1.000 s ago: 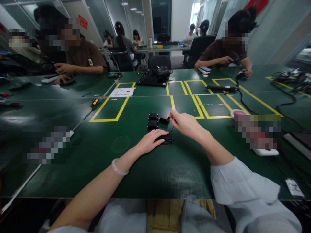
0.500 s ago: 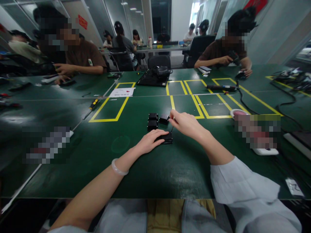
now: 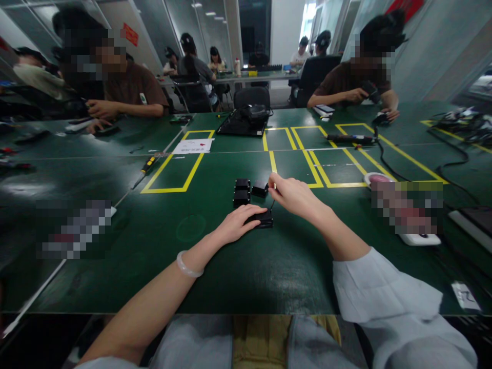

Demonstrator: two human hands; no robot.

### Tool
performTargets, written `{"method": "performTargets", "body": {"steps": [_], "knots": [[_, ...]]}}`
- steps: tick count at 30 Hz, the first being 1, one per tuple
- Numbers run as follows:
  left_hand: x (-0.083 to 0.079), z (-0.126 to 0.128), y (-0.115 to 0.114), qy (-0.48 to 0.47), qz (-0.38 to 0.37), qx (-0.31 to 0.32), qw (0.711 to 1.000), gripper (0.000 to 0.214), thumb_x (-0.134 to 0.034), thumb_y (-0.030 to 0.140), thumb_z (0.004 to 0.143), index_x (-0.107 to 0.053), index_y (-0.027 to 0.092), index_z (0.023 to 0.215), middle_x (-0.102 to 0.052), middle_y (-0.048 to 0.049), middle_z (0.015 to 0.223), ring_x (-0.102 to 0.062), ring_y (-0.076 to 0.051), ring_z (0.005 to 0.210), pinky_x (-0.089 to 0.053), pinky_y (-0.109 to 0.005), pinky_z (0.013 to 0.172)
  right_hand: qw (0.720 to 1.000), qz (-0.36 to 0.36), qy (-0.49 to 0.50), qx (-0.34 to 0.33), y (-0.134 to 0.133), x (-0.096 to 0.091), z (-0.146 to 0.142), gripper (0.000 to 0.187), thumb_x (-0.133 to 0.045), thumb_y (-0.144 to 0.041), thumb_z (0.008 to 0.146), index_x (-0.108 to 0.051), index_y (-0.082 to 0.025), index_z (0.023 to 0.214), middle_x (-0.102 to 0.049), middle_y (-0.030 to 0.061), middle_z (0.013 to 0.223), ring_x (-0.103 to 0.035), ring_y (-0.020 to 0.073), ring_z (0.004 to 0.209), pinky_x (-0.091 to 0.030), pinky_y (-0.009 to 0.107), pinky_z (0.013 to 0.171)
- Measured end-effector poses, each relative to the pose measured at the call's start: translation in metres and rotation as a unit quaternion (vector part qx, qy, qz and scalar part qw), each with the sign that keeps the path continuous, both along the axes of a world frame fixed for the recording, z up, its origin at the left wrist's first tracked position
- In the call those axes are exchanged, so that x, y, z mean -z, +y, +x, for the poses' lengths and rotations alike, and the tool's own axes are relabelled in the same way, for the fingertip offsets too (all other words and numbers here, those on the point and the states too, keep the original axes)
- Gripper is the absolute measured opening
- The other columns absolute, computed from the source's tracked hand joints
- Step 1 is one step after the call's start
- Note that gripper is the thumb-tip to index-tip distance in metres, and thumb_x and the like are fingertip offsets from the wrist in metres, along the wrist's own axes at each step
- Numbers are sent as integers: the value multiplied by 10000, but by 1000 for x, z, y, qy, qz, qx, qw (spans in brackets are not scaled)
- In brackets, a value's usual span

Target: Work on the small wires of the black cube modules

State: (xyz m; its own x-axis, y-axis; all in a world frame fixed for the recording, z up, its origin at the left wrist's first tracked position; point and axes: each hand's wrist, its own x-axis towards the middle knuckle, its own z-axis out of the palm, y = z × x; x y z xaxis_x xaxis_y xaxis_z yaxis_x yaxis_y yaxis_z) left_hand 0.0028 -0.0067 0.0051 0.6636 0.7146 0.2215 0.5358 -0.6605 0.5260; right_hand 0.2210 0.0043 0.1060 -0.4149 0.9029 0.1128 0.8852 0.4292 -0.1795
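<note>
A small black box-shaped part (image 3: 264, 219) lies on the green table, its left end under the fingers of my left hand (image 3: 239, 221). Thumb and fingertips grip it from above and from the near side. My right hand (image 3: 290, 195) is closed around a screwdriver (image 3: 272, 205), whose thin dark shaft points down to the part's right corner; its handle is mostly hidden by the fingers. Just beyond stand two similar black parts (image 3: 242, 190), one behind the other, and a third black part (image 3: 260, 189) sits close to my right fingertips.
A yellow-black screwdriver (image 3: 149, 164) lies to the left near a paper sheet (image 3: 192, 146). Yellow tape marks (image 3: 272, 161) run over the table. Farther off are a black tray (image 3: 242, 127) and a cabled black tool (image 3: 351, 139). Co-workers sit opposite.
Almost nothing differs. Both my hands, the screwdriver and the black parts keep their places, with at most a tiny shift of the right fingers.
</note>
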Motion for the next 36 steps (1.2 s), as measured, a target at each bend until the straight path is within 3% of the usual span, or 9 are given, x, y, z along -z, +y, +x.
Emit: {"method": "performTargets", "body": {"steps": [36], "knots": [[0, 1, 0, 3, -3, 1, 1000, 381, -467, 321, 994, -480, 283, 1373, -566, -39, 1321, -512, -208, 1227, -397, -380, 1072, 1000, 20, 6, -9, 0, 5, -1, 233, -367, -378, 952, -506, -219, 1050, -684, 48, 858, -608, 193, 741, -244, 277, 547]]}}
